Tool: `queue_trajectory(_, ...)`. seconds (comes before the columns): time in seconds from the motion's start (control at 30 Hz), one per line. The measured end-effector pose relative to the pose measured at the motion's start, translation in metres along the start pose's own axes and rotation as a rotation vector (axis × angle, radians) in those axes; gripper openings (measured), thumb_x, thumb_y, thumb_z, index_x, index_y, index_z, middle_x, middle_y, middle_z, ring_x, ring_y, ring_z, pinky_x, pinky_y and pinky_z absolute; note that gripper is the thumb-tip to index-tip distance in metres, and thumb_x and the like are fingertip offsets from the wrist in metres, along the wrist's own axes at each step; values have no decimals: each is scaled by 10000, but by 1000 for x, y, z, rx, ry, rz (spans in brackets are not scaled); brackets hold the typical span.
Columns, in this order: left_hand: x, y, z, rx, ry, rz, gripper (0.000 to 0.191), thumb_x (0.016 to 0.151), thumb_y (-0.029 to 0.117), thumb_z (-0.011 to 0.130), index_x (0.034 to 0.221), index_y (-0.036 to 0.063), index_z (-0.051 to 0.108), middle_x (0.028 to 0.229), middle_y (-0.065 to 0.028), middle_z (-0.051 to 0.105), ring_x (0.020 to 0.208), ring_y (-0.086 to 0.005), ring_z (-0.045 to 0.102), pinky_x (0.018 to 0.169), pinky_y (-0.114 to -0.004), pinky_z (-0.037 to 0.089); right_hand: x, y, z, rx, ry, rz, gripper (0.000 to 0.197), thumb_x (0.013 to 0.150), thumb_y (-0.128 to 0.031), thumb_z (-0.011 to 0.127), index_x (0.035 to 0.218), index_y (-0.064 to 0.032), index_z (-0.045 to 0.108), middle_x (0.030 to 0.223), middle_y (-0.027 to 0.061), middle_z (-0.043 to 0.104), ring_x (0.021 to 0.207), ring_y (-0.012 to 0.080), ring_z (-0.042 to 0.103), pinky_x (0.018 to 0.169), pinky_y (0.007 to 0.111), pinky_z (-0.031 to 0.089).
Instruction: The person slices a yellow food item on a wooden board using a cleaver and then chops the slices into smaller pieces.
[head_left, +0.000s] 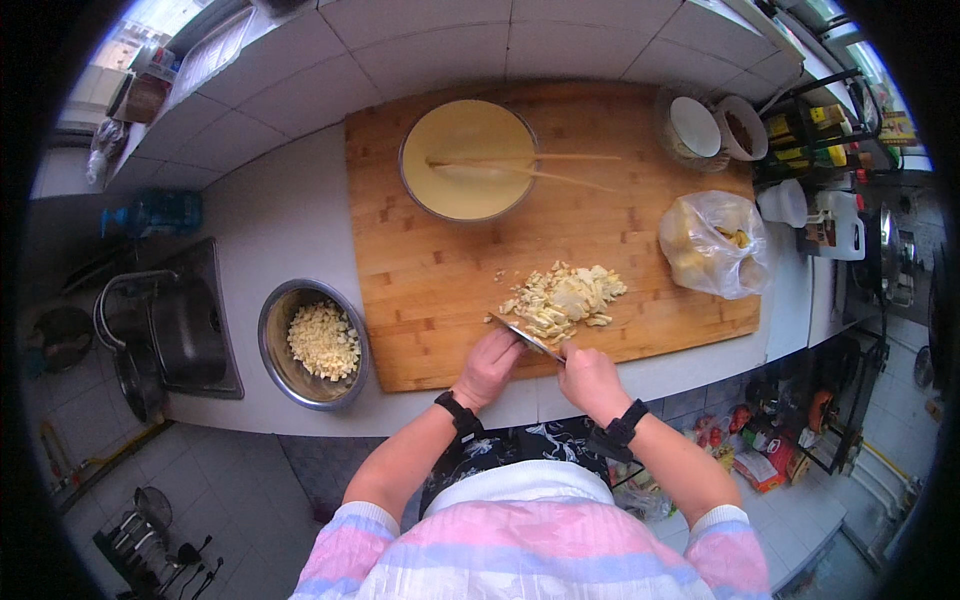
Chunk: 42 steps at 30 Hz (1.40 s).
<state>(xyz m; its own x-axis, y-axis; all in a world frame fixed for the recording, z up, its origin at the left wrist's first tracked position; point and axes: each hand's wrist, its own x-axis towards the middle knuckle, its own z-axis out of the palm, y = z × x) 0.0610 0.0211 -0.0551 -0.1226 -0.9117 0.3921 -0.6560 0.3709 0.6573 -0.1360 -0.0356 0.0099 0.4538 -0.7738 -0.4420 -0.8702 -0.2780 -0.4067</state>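
Observation:
My right hand (592, 382) grips the handle of a kitchen knife (531, 340) at the front edge of a wooden cutting board (420, 300). Close against the blade, toward its far end, are the bent fingers of my left hand (491, 365); whether they pinch anything is hidden. Just beyond the blade lies a loose pile of chopped pale-yellow food (574, 296), in slices and small bits. To the left of the board, a steel bowl (271, 356) holds finely diced pale food (322, 341).
A large round bowl of pale-yellow batter or liquid (465, 124) stands at the back, chopsticks (577, 157) across its rim. At right are a plastic bag of yellow food (709, 247), small bowls (694, 127) and a bottle rack (810, 135). A sink (191, 330) lies left.

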Motion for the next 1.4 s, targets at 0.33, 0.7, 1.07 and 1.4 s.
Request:
queue_trajectory(0.33,-2,1,-5,37,-52,30,241,751,26,660,991,17,676,1061,-155,658,1013,-335,643,855,-408,543,-2,0,-13,55,49,-9,95,853,-137,643,873,-48,618,692,240,647,670,443,649,622,531,531)
queue_trajectory(0.7,-6,1,-7,104,-47,33,271,769,57,638,1032,8,683,1060,-150,667,1022,-327,646,840,-402,554,-29,1,-37,55,-15,-70,106,866,-112,614,835,-15,587,656,251,630,640,438,649,612,529,530)
queue_trajectory(1.07,-9,-2,-5,84,-3,5,248,745,28,648,990,8,684,1025,-140,665,981,-318,641,836,-390,550,11,-3,-11,26,-19,-25,93,794,-101,652,859,-40,626,720,233,663,711,433,666,674,535,542)
queue_trajectory(1.4,-12,-3,-13,119,-71,39,296,740,46,632,1028,-6,679,1058,-144,657,1023,-309,635,864,-383,549,-22,-9,-37,82,29,-32,104,863,-128,620,847,-28,596,670,246,633,667,449,645,631,546,522)
